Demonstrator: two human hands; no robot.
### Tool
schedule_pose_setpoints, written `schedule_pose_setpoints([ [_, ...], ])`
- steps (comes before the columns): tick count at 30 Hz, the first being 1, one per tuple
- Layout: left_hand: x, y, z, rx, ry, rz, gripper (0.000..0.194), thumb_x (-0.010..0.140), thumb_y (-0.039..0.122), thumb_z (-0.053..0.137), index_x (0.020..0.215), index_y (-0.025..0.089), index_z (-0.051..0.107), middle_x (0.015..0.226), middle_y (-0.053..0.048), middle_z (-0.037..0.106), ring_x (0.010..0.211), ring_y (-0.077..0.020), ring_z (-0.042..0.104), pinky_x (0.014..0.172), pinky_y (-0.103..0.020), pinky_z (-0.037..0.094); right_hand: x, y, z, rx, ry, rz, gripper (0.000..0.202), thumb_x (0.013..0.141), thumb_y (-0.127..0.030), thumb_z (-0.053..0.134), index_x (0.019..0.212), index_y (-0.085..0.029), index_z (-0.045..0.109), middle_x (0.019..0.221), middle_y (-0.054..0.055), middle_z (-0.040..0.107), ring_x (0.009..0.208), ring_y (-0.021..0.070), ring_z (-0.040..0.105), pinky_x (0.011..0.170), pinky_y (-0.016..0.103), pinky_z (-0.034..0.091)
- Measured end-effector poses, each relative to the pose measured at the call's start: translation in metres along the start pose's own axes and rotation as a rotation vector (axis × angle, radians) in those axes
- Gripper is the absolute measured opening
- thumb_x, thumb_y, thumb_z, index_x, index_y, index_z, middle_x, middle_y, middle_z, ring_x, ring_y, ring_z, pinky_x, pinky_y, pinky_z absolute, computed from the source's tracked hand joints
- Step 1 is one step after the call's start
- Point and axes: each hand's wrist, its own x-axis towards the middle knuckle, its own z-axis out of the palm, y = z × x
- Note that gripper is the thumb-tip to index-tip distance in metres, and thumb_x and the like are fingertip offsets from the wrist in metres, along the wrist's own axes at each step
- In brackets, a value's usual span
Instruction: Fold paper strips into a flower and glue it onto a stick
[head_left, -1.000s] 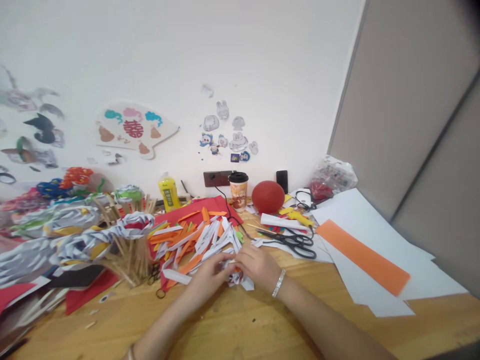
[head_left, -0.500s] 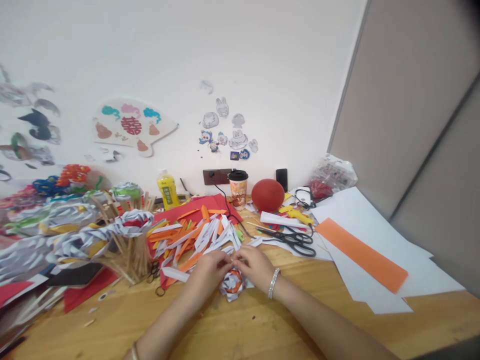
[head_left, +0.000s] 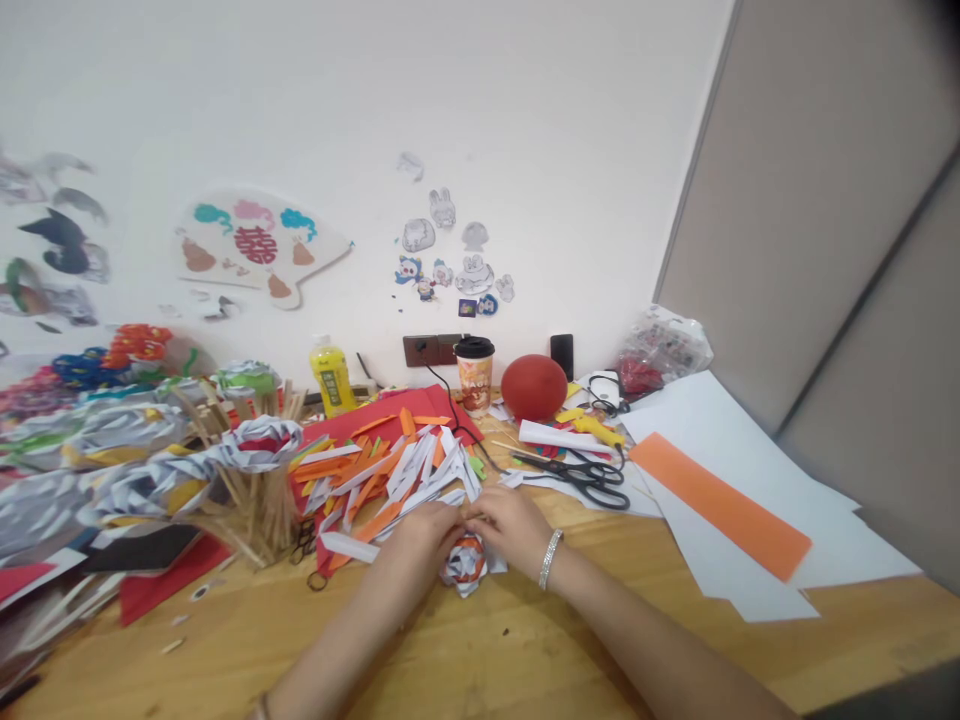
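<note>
A small woven piece of folded white and orange paper [head_left: 466, 568] sits at the front middle of the wooden table. My left hand [head_left: 424, 535] and my right hand [head_left: 516, 525] meet over its far edge, fingertips pinched together on it. Exactly which fold each hand grips is too small to make out. Just beyond my hands lies a heap of folded white and orange paper strips [head_left: 401, 470], partly on red paper [head_left: 382, 412]. Black-handled scissors [head_left: 592, 482] rest to the right of the heap.
Bundled wooden sticks [head_left: 259, 510] and woven paper pieces [head_left: 150, 485] crowd the left. Behind stand a yellow bottle [head_left: 333, 378], a lidded cup [head_left: 475, 380] and a red balloon [head_left: 534, 388]. White sheets [head_left: 720, 540] with an orange strip [head_left: 724, 505] lie right, near a yellow glue gun [head_left: 596, 430].
The view has shifted very slightly. Both my hands stay pinched at the same paper piece, with only a small shift of the fingers.
</note>
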Motion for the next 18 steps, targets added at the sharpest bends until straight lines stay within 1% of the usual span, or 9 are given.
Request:
schedule_pose_setpoints([
  [3,-0.001,0.0,-0.002,0.038,-0.023,0.025,0.02,0.077,0.019,0.042,0.069,0.017,0.06,0.07,-0.005,0.063,0.067,-0.0173,0.054,0.063,-0.025,0.037,0.001,0.002,-0.002,0.039,-0.028,-0.049,0.007,0.077,-0.017,0.058,0.077,-0.018,0.064,0.073,0.001,0.063,0.074,0.0135,0.055,0.067,0.022,0.04],
  [5,-0.002,0.001,-0.004,0.044,-0.044,0.024,0.019,0.075,0.014,0.042,0.071,0.017,0.06,0.071,-0.005,0.062,0.067,-0.0167,0.053,0.062,-0.025,0.036,0.001,0.002,-0.004,0.045,-0.041,-0.063,0.008,0.078,-0.018,0.057,0.08,-0.018,0.065,0.073,0.001,0.063,0.073,0.0133,0.055,0.066,0.022,0.041],
  [7,-0.003,0.002,-0.005,0.05,-0.054,0.011,0.02,0.071,0.01,0.041,0.072,0.017,0.06,0.071,-0.005,0.061,0.066,-0.0167,0.052,0.062,-0.025,0.036,0.0,0.0,-0.004,0.01,-0.031,-0.06,0.008,0.078,-0.018,0.056,0.081,-0.018,0.064,0.072,0.002,0.063,0.073,0.014,0.055,0.067,0.023,0.041],
  [9,-0.003,0.003,-0.005,0.047,-0.046,-0.006,0.02,0.069,0.007,0.041,0.068,0.016,0.059,0.068,-0.005,0.06,0.063,-0.0171,0.05,0.06,-0.026,0.035,0.0,-0.002,-0.003,-0.051,-0.016,-0.075,0.008,0.079,-0.017,0.055,0.079,-0.017,0.064,0.072,0.002,0.062,0.074,0.0149,0.054,0.067,0.024,0.041],
  [14,-0.002,0.005,-0.003,-0.065,0.004,-0.025,0.018,0.072,0.014,0.044,0.065,0.019,0.06,0.065,-0.004,0.06,0.062,-0.0176,0.051,0.062,-0.027,0.037,-0.001,-0.002,0.003,-0.183,-0.01,-0.161,0.013,0.081,-0.016,0.051,0.072,-0.016,0.06,0.071,0.004,0.06,0.072,0.016,0.053,0.068,0.026,0.042],
  [18,-0.004,0.011,-0.008,-0.049,-0.027,-0.02,0.017,0.07,0.014,0.044,0.064,0.019,0.06,0.066,-0.004,0.059,0.063,-0.0181,0.052,0.061,-0.027,0.037,0.001,0.001,0.004,-0.189,-0.029,-0.2,0.016,0.082,-0.019,0.051,0.069,-0.015,0.06,0.069,0.004,0.06,0.07,0.0158,0.052,0.067,0.026,0.042],
])
